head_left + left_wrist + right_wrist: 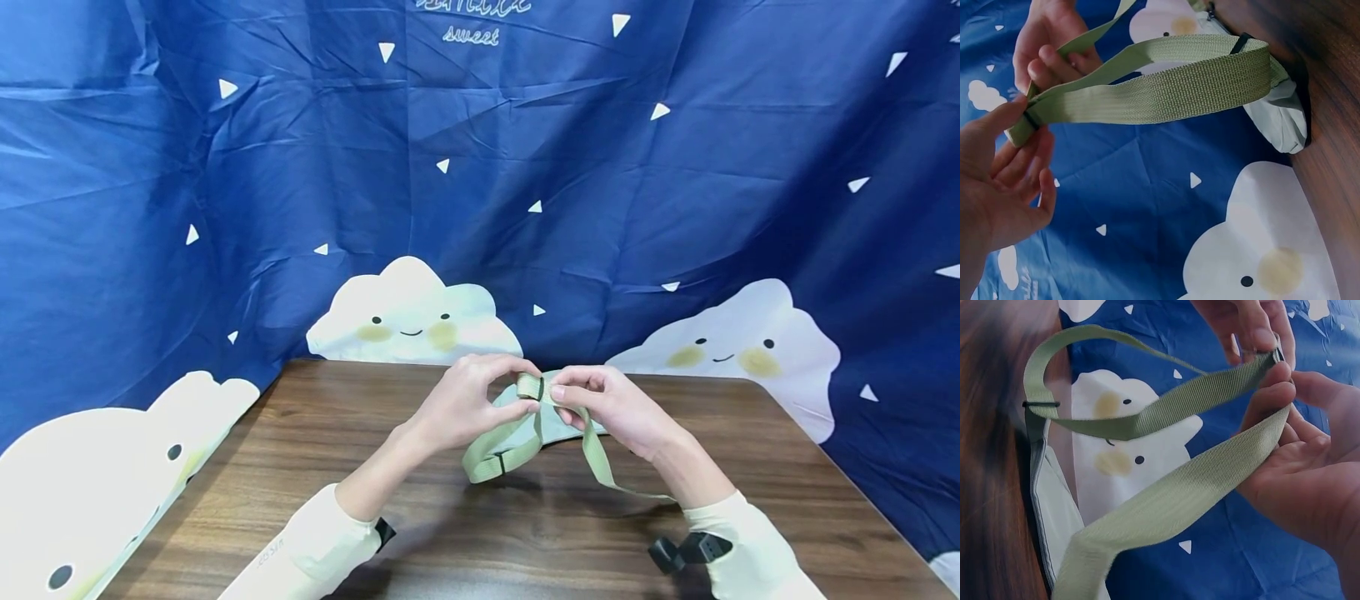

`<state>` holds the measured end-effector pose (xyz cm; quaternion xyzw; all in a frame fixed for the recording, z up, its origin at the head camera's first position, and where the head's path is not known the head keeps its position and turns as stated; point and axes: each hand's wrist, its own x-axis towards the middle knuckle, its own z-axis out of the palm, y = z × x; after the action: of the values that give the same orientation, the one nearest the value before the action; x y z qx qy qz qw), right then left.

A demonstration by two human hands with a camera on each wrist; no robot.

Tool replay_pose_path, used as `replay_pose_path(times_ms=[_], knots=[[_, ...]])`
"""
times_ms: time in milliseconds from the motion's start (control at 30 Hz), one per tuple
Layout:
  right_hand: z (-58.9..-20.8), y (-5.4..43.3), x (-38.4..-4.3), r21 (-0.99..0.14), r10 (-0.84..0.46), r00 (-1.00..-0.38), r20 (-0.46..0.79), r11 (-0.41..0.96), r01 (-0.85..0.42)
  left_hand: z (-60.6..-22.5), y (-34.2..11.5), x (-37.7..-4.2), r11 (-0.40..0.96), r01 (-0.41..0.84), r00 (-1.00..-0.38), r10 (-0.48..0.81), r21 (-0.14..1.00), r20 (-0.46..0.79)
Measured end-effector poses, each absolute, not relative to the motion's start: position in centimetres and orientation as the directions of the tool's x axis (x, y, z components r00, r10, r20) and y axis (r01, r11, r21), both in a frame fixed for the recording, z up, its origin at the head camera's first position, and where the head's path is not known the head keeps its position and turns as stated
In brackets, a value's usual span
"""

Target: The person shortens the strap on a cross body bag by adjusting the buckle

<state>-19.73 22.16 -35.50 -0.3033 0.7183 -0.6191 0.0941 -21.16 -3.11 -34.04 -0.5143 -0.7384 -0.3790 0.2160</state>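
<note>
A light green webbing strap (1179, 87) is looped above a pale green bag (1279, 119) that lies on the table. My left hand (474, 400) pinches the strap at a dark slide buckle (1032, 120), thumb on one side and fingers on the other. Just right of the buckle, my right hand (611, 408) pinches the strap between thumb and fingers. From there a loose length of strap (1172, 494) hangs down and trails toward the right. A second dark ring (1041, 404) sits on the loop close to the bag.
The brown wooden table (315, 467) spreads under both arms. Behind it hangs a blue cloth (480, 183) printed with white clouds and triangles. Each wrist wears a dark strapped device, the right one (701, 548) showing near the table's front.
</note>
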Motion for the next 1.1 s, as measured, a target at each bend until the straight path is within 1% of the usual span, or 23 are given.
replay_pose_path(times_ms=[200, 467, 733, 967, 1100], knots=[[-35.58, 22.64, -19.92, -0.947, -0.577, -0.784, 0.228, 0.056, -0.317, -34.13, -3.05, -21.2, 0.18, 0.916, -0.391, 0.599, 0.358, 0.699], [-34.96, 22.15, -19.49, -0.948, -0.56, -0.799, 0.217, 0.073, -0.309, -34.19, -2.87, -21.21, 0.191, 0.917, -0.39, 0.605, 0.349, 0.694], [-34.86, 22.98, -19.68, -0.946, -0.569, -0.795, 0.212, 0.085, -0.313, -34.05, -2.79, -21.22, 0.197, 0.92, -0.386, 0.601, 0.338, 0.7], [-35.11, 22.78, -19.65, -0.938, -0.588, -0.774, 0.233, 0.074, -0.339, -34.35, -2.84, -21.23, 0.185, 0.916, -0.392, 0.598, 0.356, 0.699], [-35.06, 22.32, -19.4, -0.942, -0.57, -0.79, 0.226, 0.077, -0.326, -34.5, -2.76, -21.24, 0.184, 0.922, -0.381, 0.599, 0.341, 0.705]])
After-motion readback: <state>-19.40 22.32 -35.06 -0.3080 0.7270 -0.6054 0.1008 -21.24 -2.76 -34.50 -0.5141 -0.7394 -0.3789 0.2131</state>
